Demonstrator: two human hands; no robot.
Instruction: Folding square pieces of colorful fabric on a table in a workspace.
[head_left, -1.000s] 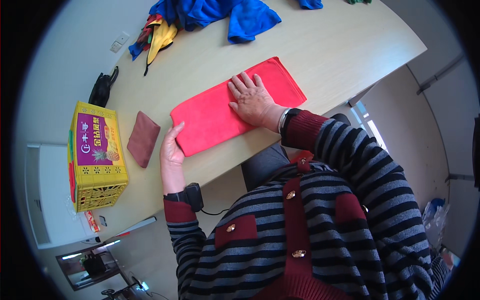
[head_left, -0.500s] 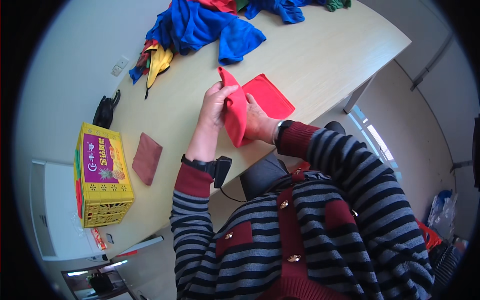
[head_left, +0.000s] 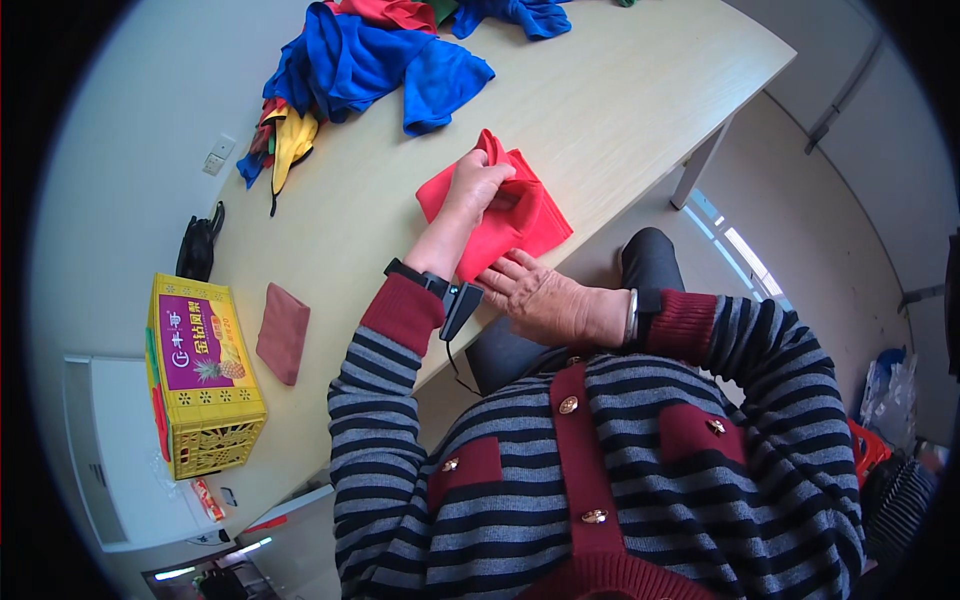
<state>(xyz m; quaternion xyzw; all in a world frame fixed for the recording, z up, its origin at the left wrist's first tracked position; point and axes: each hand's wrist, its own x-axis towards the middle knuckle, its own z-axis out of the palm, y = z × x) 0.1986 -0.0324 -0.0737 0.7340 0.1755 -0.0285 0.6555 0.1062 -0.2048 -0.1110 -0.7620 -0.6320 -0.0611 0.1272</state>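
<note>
At the left of the desk (head_left: 620,110) a yellow crate (head_left: 203,380) is seen, with a small folded brownish cloth (head_left: 283,332) lying just beside it. Nearer the middle, the red cloth (head_left: 520,222) — partly folded, near the desk's front edge — is gripped at its upper fold by the left hand (head_left: 476,183), fingers curled shut on the fabric. The right hand (head_left: 540,297) is laid open and flat — fingertips touching the cloth's lower edge.
</note>
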